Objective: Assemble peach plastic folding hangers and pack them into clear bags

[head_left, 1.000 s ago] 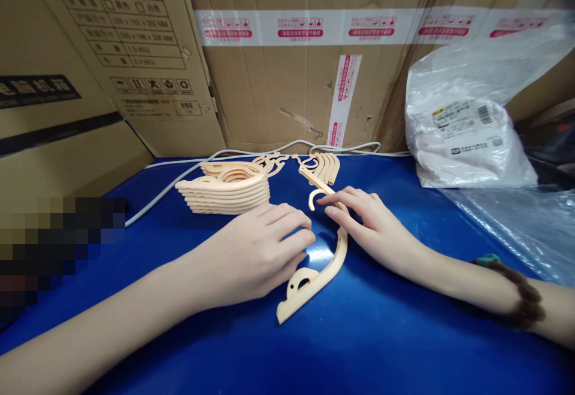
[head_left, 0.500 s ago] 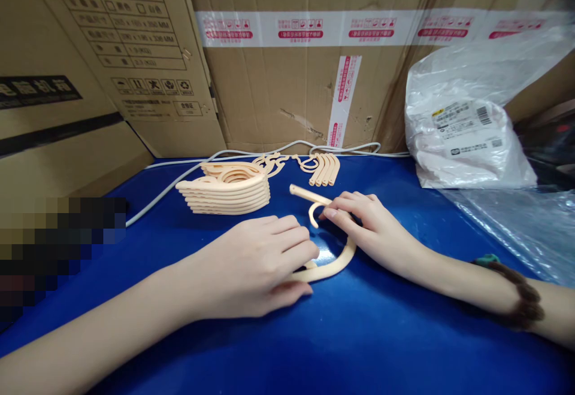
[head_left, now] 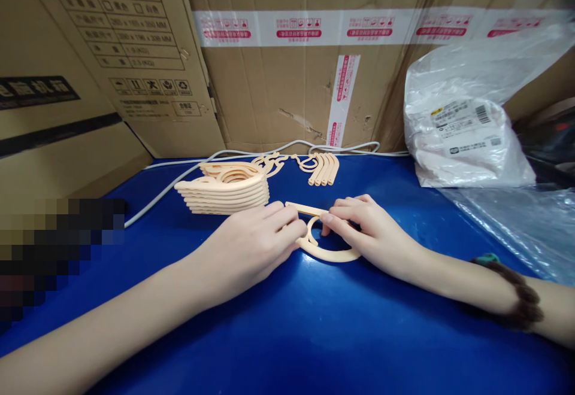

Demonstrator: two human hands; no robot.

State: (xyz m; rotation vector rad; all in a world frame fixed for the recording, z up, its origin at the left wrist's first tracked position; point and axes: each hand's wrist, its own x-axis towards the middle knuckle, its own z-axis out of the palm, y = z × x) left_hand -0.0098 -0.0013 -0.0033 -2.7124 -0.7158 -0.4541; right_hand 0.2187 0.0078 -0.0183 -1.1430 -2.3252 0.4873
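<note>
A cream plastic folding hanger (head_left: pixel 330 255) is held between both hands, just above or on the blue tabletop. My left hand (head_left: pixel 265 236) has its fingers closed on the hanger's left end, which they partly hide. Around its right side, the fingers of my right hand (head_left: pixel 366 221) are wrapped, covering that end. One straight arm of the hanger points left from the right fingertips, with a curved piece below it. Behind my left hand stands a neat stack of folded cream hangers (head_left: pixel 224 196). Farther back lie several loose curved hanger arms (head_left: pixel 324 169) and some hook pieces (head_left: pixel 272 163).
A white cable (head_left: pixel 179 181) runs along the back of the blue table (head_left: pixel 341 335). Cardboard boxes (head_left: pixel 278 84) wall off the back and left. At right, a white plastic bag (head_left: pixel 467 137) with a label stands beside clear plastic film (head_left: pixel 525 221).
My left hand has moved up and away from me, bringing the hanger's near curved part closer to its straight arm. My right hand stays nearly in place, still gripping.
</note>
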